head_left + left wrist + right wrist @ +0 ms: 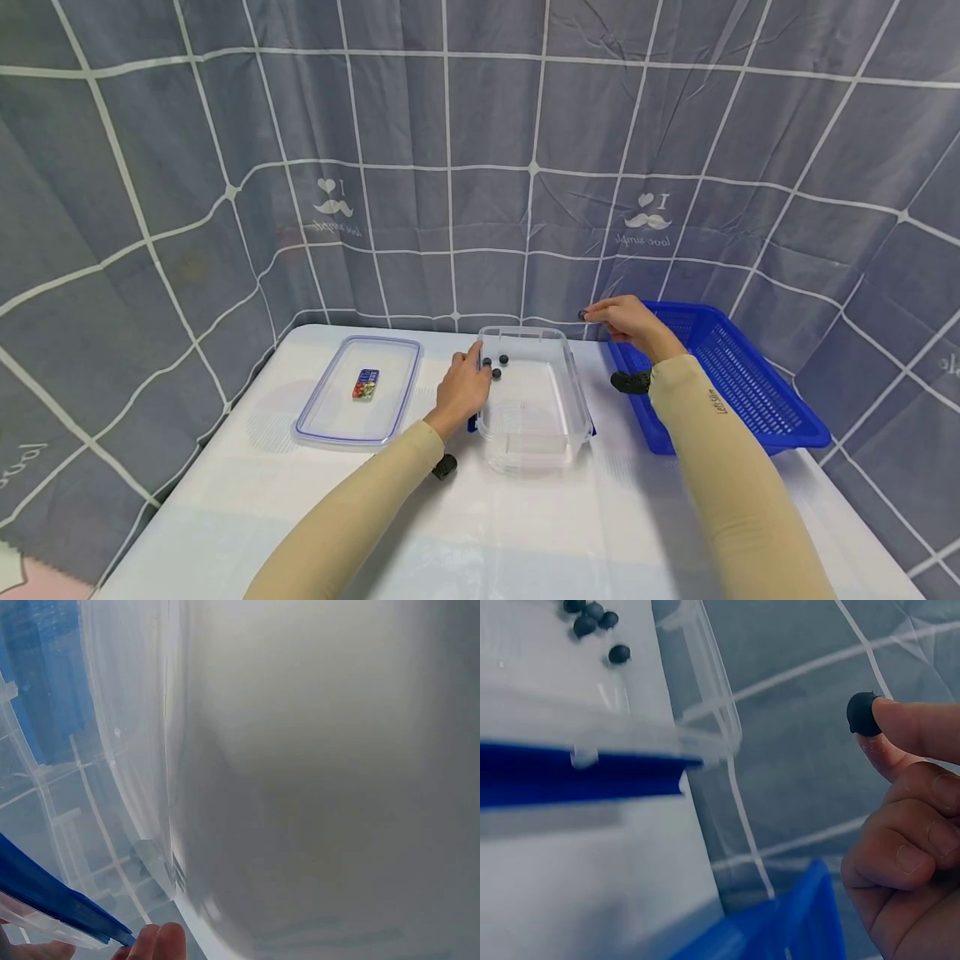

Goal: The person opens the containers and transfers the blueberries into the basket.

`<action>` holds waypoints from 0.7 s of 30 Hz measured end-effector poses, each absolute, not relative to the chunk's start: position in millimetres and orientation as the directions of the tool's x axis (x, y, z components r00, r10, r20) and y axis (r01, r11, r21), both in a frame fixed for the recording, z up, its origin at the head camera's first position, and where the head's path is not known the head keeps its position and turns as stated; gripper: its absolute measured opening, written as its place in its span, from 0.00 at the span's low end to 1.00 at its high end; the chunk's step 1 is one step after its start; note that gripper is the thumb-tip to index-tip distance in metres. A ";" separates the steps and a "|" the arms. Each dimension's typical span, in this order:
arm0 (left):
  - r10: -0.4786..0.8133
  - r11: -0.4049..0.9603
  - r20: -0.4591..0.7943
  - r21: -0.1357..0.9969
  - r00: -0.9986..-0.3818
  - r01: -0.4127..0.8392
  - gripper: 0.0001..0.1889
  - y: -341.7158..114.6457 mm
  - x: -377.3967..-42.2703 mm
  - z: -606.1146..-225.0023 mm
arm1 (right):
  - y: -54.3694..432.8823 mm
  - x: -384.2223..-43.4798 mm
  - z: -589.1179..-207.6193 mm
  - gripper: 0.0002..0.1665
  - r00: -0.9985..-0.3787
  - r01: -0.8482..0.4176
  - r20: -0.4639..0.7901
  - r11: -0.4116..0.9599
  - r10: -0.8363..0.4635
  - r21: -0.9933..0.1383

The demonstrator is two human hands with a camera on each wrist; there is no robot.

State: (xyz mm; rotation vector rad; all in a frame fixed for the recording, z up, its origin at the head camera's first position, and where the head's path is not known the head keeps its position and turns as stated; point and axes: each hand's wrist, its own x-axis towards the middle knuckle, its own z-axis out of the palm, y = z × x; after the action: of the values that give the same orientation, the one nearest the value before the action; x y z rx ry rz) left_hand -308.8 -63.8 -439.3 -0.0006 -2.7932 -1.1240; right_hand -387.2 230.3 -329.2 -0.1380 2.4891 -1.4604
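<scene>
A clear plastic food container (525, 392) stands without its lid at the middle of the table. Several blueberries (503, 359) lie inside it, gathered toward the far left. My left hand (462, 385) grips the container's left wall, its fingers beside the blue side clip (60, 896) in the left wrist view. Between thumb and index finger, my right hand (628, 323) pinches one blueberry (862, 714). That hand is raised beyond the container's right side, near the far left corner of a blue basket (720, 379); its other fingers are curled in.
To the left, a clear lid (330, 425) with a purple-blue rim and a small printed label (366, 385) lies flat on the white table (525, 533). The blue mesh basket stands at the right edge. A grey checked curtain (487, 208) hangs behind and at both sides.
</scene>
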 end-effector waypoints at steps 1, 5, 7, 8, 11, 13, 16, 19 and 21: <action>-0.049 0.722 0.120 0.691 -0.992 0.048 0.30 -63.9 -308.9 -439.3 | 234.6 -386.2 -328.7 0.29 -0.964 0.042 -0.165 0.494 -0.208 -0.868; -0.050 0.720 0.117 0.692 -0.992 0.046 0.30 -64.1 -309.7 -438.8 | 254.2 -381.2 -327.5 0.31 -0.966 0.051 -0.171 0.503 -0.195 -0.863; -0.049 0.721 0.118 0.692 -0.992 0.047 0.30 -64.4 -310.2 -439.0 | 264.4 -379.1 -328.0 0.32 -0.967 0.060 -0.176 0.509 -0.183 -0.859; -0.049 0.722 0.118 0.690 -0.992 0.047 0.30 -64.5 -310.6 -439.3 | 269.2 -378.1 -328.8 0.31 -0.968 0.066 -0.178 0.510 -0.175 -0.858; -0.051 0.723 0.118 0.689 -0.992 0.046 0.29 -64.8 -311.2 -439.9 | 283.2 -377.0 -332.7 0.32 -0.969 0.069 -0.181 0.521 -0.167 -0.851; -0.050 0.720 0.118 0.692 -0.992 0.046 0.29 -64.9 -311.2 -439.7 | 291.9 -376.9 -335.9 0.32 -0.969 0.081 -0.191 0.526 -0.157 -0.847; -0.048 0.716 0.122 0.696 -0.991 0.051 0.29 -64.6 -311.4 -439.0 | 304.0 -377.9 -342.0 0.32 -0.968 0.105 -0.208 0.533 -0.138 -0.840; -0.049 0.716 0.122 0.697 -0.991 0.051 0.30 -64.0 -311.4 -438.6 | 314.3 -379.7 -349.1 0.33 -0.967 0.129 -0.225 0.532 -0.121 -0.837; -0.050 0.717 0.120 0.695 -0.991 0.048 0.30 -63.4 -311.4 -438.8 | 320.0 -379.7 -354.1 0.33 -0.966 0.140 -0.233 0.533 -0.111 -0.835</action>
State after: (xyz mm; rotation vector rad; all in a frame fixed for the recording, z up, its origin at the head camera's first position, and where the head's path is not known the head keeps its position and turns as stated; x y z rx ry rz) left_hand -311.4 -63.4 -438.8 0.0023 -2.7893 -1.1343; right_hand -379.7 320.0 -354.1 0.0241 2.5157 -1.4041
